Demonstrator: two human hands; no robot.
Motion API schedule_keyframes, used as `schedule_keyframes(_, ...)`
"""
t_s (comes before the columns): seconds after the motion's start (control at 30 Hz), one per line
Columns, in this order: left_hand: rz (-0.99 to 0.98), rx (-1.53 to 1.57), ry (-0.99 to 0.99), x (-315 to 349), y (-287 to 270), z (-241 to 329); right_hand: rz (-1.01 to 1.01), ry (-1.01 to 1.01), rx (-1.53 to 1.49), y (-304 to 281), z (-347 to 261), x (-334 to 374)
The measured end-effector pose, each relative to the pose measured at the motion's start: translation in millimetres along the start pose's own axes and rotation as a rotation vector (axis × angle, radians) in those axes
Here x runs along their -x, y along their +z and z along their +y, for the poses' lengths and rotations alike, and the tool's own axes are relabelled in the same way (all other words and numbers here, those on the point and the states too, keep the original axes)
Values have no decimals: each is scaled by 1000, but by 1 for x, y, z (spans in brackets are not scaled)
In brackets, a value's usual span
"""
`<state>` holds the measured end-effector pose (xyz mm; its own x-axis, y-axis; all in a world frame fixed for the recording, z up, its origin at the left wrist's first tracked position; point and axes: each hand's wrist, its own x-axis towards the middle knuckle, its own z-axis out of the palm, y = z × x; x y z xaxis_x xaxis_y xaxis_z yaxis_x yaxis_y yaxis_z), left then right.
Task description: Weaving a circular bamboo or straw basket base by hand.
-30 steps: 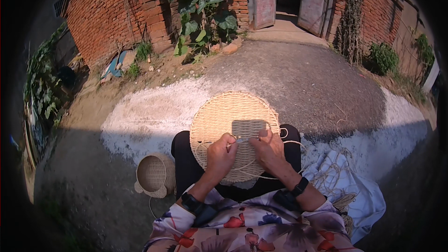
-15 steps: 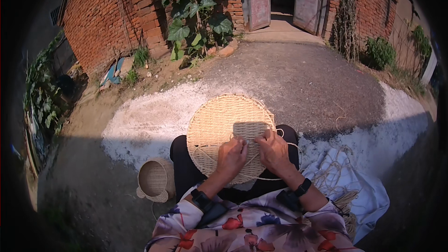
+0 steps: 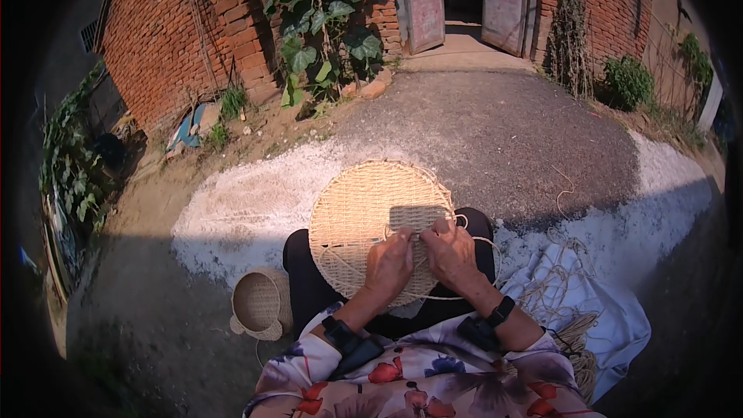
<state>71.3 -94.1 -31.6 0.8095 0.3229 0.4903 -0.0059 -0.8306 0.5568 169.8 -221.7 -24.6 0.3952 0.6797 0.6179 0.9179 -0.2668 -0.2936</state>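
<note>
A round, flat piece woven from pale straw-coloured cord (image 3: 362,200) rests on my lap across both knees. Over its near right part, my left hand (image 3: 389,265) and my right hand (image 3: 452,251) meet with their fingertips almost touching. Each is pinched on a thin cord (image 3: 484,240) that loops out beyond the right edge of the weave. A slack strand crosses the lower part of the piece. The exact grip of the fingertips is too small to make out.
A small woven basket (image 3: 261,302) with rounded tabs stands on the ground at my left. To my right, loose cord (image 3: 574,334) lies on a white sheet (image 3: 615,325). Farther off are a leafy plant (image 3: 329,23), brick walls (image 3: 166,46) and an open double door (image 3: 505,4).
My left hand has come slightly right, and its fingertips are nearer the right hand's. The woven piece has barely shifted in the view.
</note>
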Motion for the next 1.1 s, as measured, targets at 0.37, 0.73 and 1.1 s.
schedule_keyframes(0.37,-401,296,-178,-13,-24,17,12,12,-17,-1,1,1)
schedule_keyframes(0.73,-517,1115,-696,-16,-27,-12,-68,18,16,2,10,-3)
schedule_keyframes(1.1,-504,1077,-748,-19,-27,-7,-152,-75,-13,5,9,-21)
